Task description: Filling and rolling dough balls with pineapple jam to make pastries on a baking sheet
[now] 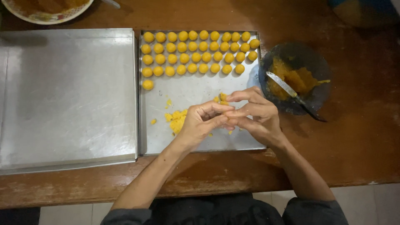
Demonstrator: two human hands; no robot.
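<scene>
While cupped together over the metal tray (200, 143), left hand (200, 123) and right hand (254, 116) pinching a small yellow dough piece (223, 98), crumbly, mostly hidden between fingertips; neat yellow balls (196, 52) rowed beyond.

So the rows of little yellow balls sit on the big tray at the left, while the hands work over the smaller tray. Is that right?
Not quite. The head view shows the yellow balls on the smaller tray, where both hands work. The big tray at the left holds none.
</scene>
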